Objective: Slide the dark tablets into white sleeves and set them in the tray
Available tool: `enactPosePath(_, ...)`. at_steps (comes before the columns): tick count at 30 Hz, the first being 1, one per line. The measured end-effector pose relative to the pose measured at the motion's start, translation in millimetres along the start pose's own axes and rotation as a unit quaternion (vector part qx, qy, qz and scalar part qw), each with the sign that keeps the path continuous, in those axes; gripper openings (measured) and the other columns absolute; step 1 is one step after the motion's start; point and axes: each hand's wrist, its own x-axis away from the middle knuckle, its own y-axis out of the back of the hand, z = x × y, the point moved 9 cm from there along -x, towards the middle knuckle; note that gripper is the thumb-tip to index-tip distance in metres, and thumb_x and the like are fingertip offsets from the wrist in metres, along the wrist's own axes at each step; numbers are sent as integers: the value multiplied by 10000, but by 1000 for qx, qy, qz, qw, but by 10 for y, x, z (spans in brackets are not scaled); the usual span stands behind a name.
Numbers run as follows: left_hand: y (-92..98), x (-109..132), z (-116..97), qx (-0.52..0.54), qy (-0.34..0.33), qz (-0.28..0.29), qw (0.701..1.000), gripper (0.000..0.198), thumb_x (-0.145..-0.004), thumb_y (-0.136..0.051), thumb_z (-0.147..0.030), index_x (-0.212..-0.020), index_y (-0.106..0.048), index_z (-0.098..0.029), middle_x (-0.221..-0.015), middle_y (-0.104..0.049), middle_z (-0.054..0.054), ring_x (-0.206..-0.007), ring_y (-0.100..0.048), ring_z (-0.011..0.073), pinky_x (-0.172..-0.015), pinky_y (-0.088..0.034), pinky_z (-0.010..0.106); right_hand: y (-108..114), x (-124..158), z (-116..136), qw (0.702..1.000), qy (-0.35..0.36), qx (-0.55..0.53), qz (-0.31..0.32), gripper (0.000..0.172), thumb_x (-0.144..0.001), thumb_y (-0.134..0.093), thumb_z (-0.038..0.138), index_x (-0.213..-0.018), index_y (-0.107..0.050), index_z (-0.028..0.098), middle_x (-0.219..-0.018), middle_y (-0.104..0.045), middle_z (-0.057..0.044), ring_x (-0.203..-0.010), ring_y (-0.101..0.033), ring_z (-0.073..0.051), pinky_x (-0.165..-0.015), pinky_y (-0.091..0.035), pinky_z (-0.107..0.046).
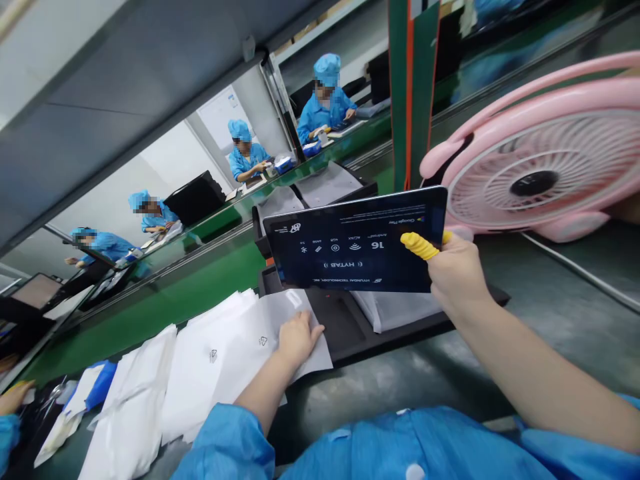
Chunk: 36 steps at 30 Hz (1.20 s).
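My right hand (pixel 457 267), with yellow finger cots, grips a tablet (pixel 350 247) by its right edge, thumb across the screen. The tablet is raised and tilted, and its lit dark screen shows upside-down white text and icons. My left hand (pixel 299 341) is on the top white protective sleeve (pixel 315 360) of a spread pile (pixel 200 360), fingers curled and thumb toward the right. That sleeve overlaps the left side of a black tray (pixel 345 327). Under the tablet, another white sleeve (pixel 400 310) lies in the tray.
A pink fan (pixel 540 160) stands at the right, its white cable (pixel 580 270) crossing the bench. Another black tray with sleeves (pixel 325 187) sits behind the tablet. A blue-and-white packet (pixel 93 387) lies at the left, near another person's hand (pixel 15 398). Several co-workers sit across the green line.
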Motion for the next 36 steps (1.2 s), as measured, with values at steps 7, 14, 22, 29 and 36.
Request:
enactPosePath(7, -63, -105, 151, -21, 64, -37, 997, 272, -900, -379, -325, -1003, -519, -116, -933, -579, 149, -881, -581, 272, -680, -430, 316, 46, 178, -75, 999, 7, 30, 32, 513, -354, -819, 407, -765, -663, 143, -720, -626, -21, -626, -544, -163, -658, -500, -350)
enactPosePath(14, 206, 51, 472, 204, 120, -173, 956, 243, -886, -300, -224, -700, -452, -182, -670, -526, 37, -665, -534, 183, -635, -397, 300, 94, 329, -130, 983, 9, 167, 77, 503, -393, -764, 530, -728, -673, 166, -675, -636, -28, -658, -572, -209, -649, -492, -348)
enactPosePath(22, 499, 309, 911, 573, 164, -334, 730, 245, -756, -402, -374, -589, -323, -214, -534, -336, -37, -497, -347, 113, -487, -320, 247, -206, 517, -340, 967, 29, 177, 183, 427, -504, -717, 533, -732, -670, 176, -666, -645, -20, -620, -593, -192, -572, -491, -296)
enactPosePath(29, 1273, 465, 1050, 518, 75, -431, 735, 261, -710, -434, -359, -539, -297, -218, -515, -278, -48, -473, -279, 108, -474, -272, 241, -328, 717, -342, 946, 95, 205, 232, 379, -525, -712, 561, -631, -654, 203, -611, -609, -21, -567, -563, -177, -538, -463, -284)
enactPosePath(36, 1470, 620, -134, 306, -172, -333, 875, 310, -805, -394, -243, -514, -300, -194, -490, -320, -36, -451, -325, 96, -471, -269, 237, -281, 600, -646, 963, -39, 167, 206, 503, -479, -718, 566, -762, -654, 156, -709, -641, -45, -677, -590, -208, -651, -486, -324)
